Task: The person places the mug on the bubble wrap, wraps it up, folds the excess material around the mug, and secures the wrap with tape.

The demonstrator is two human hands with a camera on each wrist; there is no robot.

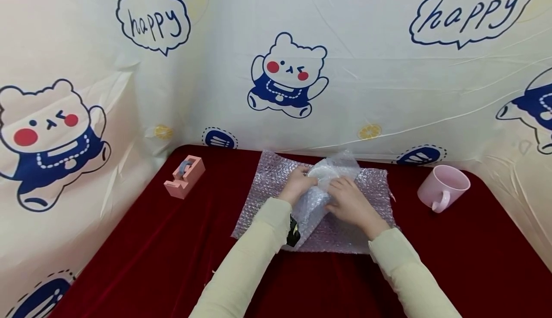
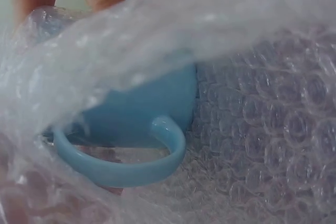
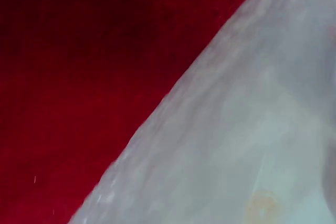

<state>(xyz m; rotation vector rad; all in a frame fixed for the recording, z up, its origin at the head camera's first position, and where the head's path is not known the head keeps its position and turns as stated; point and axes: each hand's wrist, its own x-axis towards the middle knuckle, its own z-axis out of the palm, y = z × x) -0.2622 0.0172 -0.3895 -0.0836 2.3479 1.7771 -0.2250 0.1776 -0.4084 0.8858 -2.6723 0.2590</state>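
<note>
A sheet of clear bubble wrap (image 1: 269,174) lies on the table, part of it folded up over a light blue mug (image 2: 149,111). Through the open side of the fold, the left wrist view shows the mug's body and handle, while the flap hides its upper part. My left hand (image 1: 296,184) holds the left side of the wrapped bundle, thumb and fingers around it. On the right side, my right hand (image 1: 350,200) grips the folded layer with bent fingers. In the right wrist view only blurred wrap (image 3: 210,140) shows, without clear fingers.
A pink tape dispenser (image 1: 185,176) with a blue roll stands at the left of the red-covered table (image 1: 151,246). To the right is a pink mug (image 1: 442,186), its handle toward the front. A printed cloth (image 1: 366,78) hangs behind the table.
</note>
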